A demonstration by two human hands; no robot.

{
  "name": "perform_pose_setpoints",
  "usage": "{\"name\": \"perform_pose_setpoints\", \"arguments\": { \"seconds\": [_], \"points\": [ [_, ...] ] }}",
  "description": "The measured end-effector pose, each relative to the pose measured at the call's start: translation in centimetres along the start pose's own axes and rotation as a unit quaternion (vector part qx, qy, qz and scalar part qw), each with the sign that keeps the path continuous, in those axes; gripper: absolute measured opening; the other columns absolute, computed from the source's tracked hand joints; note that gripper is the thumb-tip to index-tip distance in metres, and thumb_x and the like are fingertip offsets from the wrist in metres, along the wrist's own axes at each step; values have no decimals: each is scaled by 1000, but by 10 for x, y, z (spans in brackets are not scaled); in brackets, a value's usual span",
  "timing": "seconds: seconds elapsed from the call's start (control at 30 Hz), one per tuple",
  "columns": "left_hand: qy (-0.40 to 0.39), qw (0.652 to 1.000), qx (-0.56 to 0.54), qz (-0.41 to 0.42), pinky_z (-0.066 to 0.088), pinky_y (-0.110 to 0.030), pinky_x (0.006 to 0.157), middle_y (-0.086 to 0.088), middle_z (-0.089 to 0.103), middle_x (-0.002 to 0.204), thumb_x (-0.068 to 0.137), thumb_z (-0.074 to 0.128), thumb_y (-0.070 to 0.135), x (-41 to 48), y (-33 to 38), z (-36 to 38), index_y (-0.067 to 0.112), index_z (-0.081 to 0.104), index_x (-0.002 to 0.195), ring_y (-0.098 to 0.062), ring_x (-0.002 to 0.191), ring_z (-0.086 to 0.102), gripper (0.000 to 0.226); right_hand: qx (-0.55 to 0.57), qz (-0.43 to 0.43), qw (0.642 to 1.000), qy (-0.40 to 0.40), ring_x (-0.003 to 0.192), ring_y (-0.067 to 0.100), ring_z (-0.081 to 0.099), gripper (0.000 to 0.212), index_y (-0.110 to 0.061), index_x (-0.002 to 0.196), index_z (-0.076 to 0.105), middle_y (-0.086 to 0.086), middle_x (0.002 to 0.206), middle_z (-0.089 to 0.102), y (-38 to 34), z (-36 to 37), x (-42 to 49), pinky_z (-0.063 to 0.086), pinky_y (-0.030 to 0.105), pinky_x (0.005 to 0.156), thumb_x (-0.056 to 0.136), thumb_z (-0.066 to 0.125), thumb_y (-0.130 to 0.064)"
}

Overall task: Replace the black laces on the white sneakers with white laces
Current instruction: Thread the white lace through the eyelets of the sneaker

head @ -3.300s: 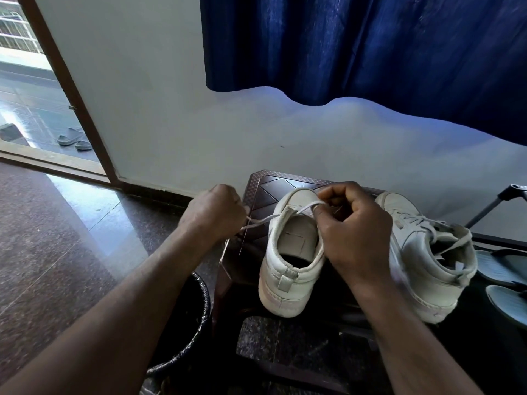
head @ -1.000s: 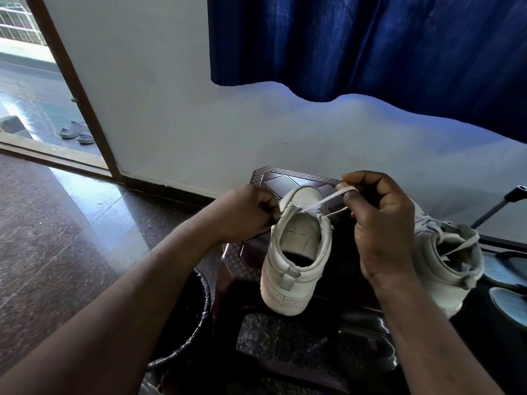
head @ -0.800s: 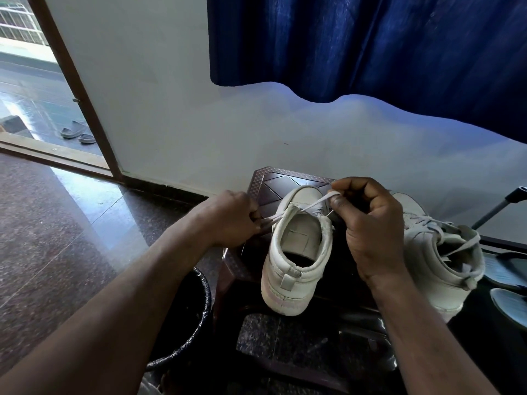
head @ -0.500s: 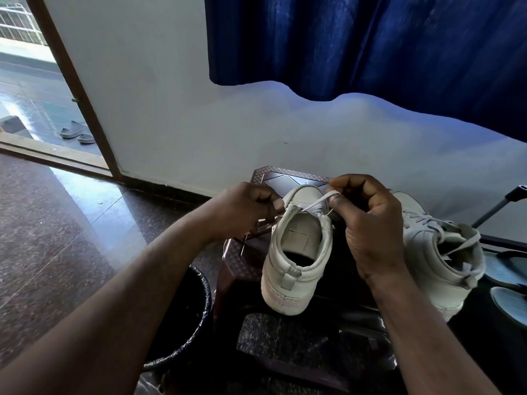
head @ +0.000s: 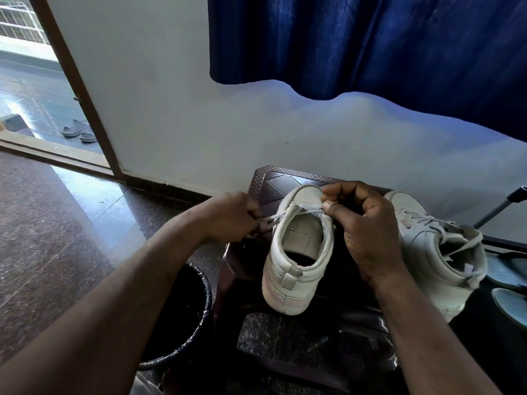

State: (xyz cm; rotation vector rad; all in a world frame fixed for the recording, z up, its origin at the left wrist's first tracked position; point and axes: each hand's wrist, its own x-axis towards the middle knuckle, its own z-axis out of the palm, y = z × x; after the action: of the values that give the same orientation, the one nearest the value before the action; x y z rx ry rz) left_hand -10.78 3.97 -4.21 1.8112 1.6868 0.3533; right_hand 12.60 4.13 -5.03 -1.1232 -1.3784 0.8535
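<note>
The left hand [head: 231, 218] has drawn the white lace [head: 274, 220] leftward, away from the sneaker [head: 296, 252].

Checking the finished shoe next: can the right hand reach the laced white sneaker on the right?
Probably yes: the laced white sneaker sits right beside the right hand, nothing between; that hand must first release the flat white lace.

No writing, brand name or number can be read anywhere in the frame. The nearer sneaker [head: 296, 269], at centre, has a small rectangular patch [head: 300, 234] on the inside of its tongue, but whatever is printed on it is too faint and small to make out.
</note>
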Motion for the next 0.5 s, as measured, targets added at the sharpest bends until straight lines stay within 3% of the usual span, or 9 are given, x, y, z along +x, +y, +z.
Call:
{"name": "perform_pose_setpoints", "arguments": {
  "seconds": [0.13,0.2,0.37,0.5],
  "points": [
    [20,977,-208,51,48,-21,61,-3,65,74,99,70,22,2,5,2,8,70,88,-8,62,55,18,10,9,1000,11,89,20,71,21,-8,98,75,11,94,76,2,-4,4,60,39,91,87,70,9],
    [10,964,-261,51,44,-19,54,-6,65,78,101,68,22,2,9,4,12,70,85,-13,65,54,20,10,13,1000,9,90,21,71,19,-9,97,75,12,95,76,3,-3,3,59,41,92,88,71,7],
    [13,962,-267,47,45,-25,59,0,66,73,100,65,9,3,16,11,8,73,96,-14,63,53,9,13,19,1000,-18,89,18,70,7,-11,95,77,9,95,78,-1,-2,0,55,34,86,92,73,-5],
    [5,969,-239,55,42,-29,61,-2,63,74,97,57,-3,1,17,11,13,71,89,-20,66,51,23,-13,5,996,-85,97,21,72,8,-18,92,77,1,97,78,-9,-1,-7,56,35,90,88,76,-24]
  ]
}}
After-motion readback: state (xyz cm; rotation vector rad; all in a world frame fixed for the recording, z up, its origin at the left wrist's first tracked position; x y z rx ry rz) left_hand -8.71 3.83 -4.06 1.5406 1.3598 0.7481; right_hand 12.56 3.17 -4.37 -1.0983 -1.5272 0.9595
